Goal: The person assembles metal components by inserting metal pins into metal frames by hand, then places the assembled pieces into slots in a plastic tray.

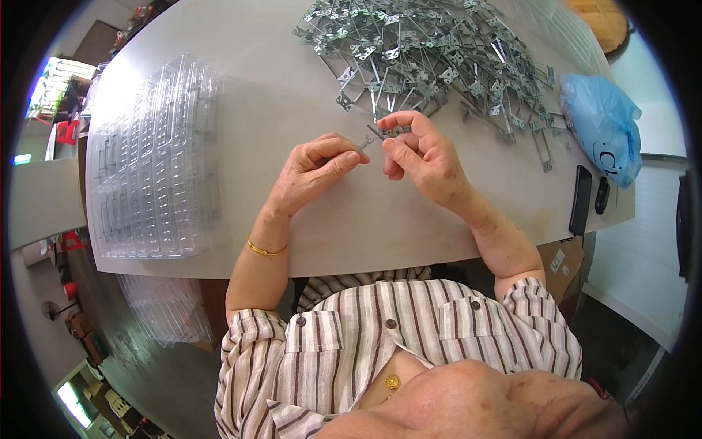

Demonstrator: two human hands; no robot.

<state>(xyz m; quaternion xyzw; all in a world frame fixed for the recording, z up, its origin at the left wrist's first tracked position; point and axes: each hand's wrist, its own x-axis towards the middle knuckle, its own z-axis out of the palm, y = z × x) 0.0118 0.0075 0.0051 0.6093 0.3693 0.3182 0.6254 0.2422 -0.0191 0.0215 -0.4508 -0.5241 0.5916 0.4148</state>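
Note:
Over the middle of the table my left hand [316,167] is closed in a pinch on one end of a small grey metal bracket [370,139]. My right hand [425,157] has its thumb and fingers closed at the other end of the same piece, partly covering it. Just beyond my hands spreads a large tangled pile of metal brackets [439,66], made of thin rods and small plates with holes. The exact shape of the held piece is too small to make out.
Stacked clear plastic trays [157,161] lie on the white table [329,241] at the left, and more trays [168,311] sit below its edge. To the right are a blue plastic bag [599,124], a black phone-like slab [580,201], a small black object [602,195] and a cardboard box [561,267].

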